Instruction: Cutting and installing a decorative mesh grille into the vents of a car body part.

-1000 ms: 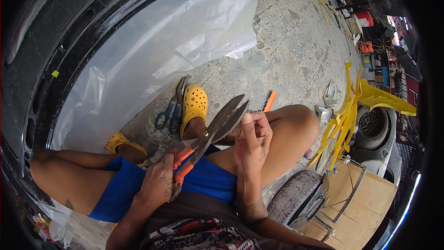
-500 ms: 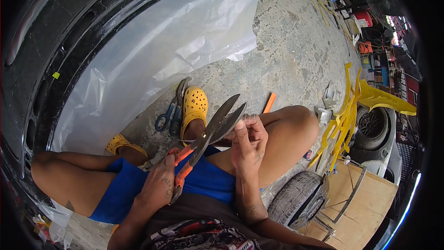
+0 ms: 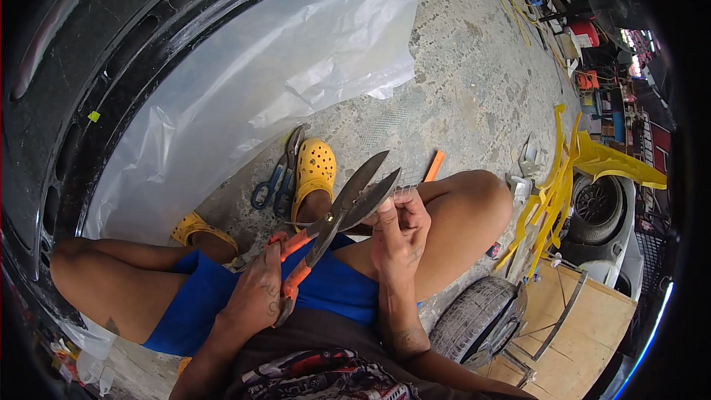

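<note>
My left hand [image 3: 257,287] is closed round the orange handles of a large pair of tin snips [image 3: 329,226]. Their dark blades point up and to the right, slightly parted. Between finger and thumb, my right hand [image 3: 400,233] pinches a small piece of wire mesh [image 3: 404,192]. The mesh lies close against the lower blade; whether any of it sits between the blades is hard to make out. A second pair of snips [image 3: 280,178], with blue handles, lies on the floor beside my yellow clog [image 3: 316,168].
Clear plastic sheeting [image 3: 259,74] hangs along a black curved car panel [image 3: 122,81] at left. A flat mesh sheet [image 3: 385,124] and an orange strip [image 3: 435,165] lie on the concrete. Yellow trim pieces [image 3: 552,192], a tyre [image 3: 474,315] and a wooden board [image 3: 585,326] stand at right.
The snips' blade tips have spread slightly further apart. Both hands keep their grips in nearly the same place, and the whole view has shifted a little.
</note>
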`<state>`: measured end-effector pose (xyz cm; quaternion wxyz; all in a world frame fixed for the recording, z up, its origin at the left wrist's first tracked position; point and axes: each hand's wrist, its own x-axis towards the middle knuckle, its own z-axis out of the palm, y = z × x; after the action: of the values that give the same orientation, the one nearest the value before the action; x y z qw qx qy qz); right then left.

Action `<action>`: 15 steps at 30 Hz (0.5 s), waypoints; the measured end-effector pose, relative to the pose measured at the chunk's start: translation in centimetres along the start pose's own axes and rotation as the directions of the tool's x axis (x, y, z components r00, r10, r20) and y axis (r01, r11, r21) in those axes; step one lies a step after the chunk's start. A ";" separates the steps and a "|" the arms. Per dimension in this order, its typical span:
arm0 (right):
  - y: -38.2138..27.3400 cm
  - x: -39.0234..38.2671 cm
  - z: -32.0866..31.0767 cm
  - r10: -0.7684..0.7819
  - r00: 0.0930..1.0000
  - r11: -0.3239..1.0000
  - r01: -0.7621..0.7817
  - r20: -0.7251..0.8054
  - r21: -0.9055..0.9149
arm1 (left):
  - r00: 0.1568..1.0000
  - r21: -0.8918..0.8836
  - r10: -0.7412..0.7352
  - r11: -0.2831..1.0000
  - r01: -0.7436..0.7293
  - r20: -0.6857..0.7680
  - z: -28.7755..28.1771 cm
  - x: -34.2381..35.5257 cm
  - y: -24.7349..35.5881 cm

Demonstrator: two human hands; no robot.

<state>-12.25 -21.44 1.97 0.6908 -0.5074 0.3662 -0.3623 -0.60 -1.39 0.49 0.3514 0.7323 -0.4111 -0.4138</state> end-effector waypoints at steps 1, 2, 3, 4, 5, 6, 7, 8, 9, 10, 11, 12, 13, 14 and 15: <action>-0.5 0.0 0.4 0.022 1.000 1.000 -0.022 0.005 0.008 | 1.000 0.004 -0.020 1.000 0.020 0.013 0.0 0.0 -0.1; -0.8 0.0 0.6 0.042 0.999 0.999 -0.042 0.009 0.015 | 1.000 0.004 -0.019 1.000 0.019 0.014 0.0 0.0 -0.2; -0.7 0.0 0.5 0.041 0.999 0.999 -0.041 0.009 0.014 | 1.000 0.030 -0.001 1.000 0.001 0.017 0.1 0.1 -0.4; -0.4 -0.1 0.3 0.034 0.999 0.999 -0.034 0.009 0.032 | 1.000 0.057 0.016 0.998 -0.017 0.020 0.1 0.1 -0.4; -0.1 0.0 0.2 0.028 1.000 0.998 -0.028 0.008 0.050 | 1.000 0.058 0.017 0.998 -0.018 0.019 0.1 0.2 -0.3; -0.1 0.0 0.3 0.027 1.000 0.998 -0.028 0.009 0.051 | 0.998 0.036 -0.039 0.999 0.038 0.043 -0.1 0.2 -0.1; -0.2 -0.1 0.5 0.031 0.999 0.997 -0.032 0.006 0.077 | 0.993 0.016 -0.095 0.995 0.094 0.067 -0.2 0.3 0.0; -0.3 -0.1 0.7 0.036 0.999 0.994 -0.037 0.005 0.103 | 0.993 0.017 -0.096 0.995 0.095 0.066 -0.1 0.1 -0.2; -0.6 -0.2 0.8 0.037 0.999 0.994 -0.037 0.006 0.104 | 0.997 0.004 -0.070 0.998 0.070 0.042 0.0 -0.2 -0.6; -0.8 -0.2 0.9 0.029 0.999 0.995 -0.031 0.019 0.097 | 0.999 -0.009 -0.044 0.999 0.044 0.018 0.1 -0.4 -0.8; -0.9 -0.2 0.7 0.021 0.999 0.996 -0.023 0.030 0.087 | 0.999 -0.010 -0.042 0.999 0.043 0.018 0.0 -0.3 -0.5; -0.8 -0.2 0.6 0.020 0.999 0.996 -0.022 0.029 0.086 | 1.000 0.004 -0.023 1.000 0.023 0.007 -0.1 -0.2 -0.2; -0.4 -0.3 0.4 0.014 0.999 0.999 -0.016 0.038 0.052 | 1.000 0.017 -0.004 1.000 0.004 -0.003 -0.2 0.0 0.2; -0.2 -0.4 0.3 0.011 0.999 1.000 -0.011 0.048 0.018 | 1.000 0.017 -0.004 1.000 0.004 -0.002 -0.3 0.0 0.4; -0.3 -0.4 0.3 0.011 0.999 1.000 -0.012 0.047 0.017 | 1.000 0.003 -0.016 1.000 0.016 0.012 -0.4 0.0 0.5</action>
<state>-12.20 -21.04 2.33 0.7057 -0.5076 0.3496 -0.3494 -0.43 -1.53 1.07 0.3445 0.7337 -0.4079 -0.4203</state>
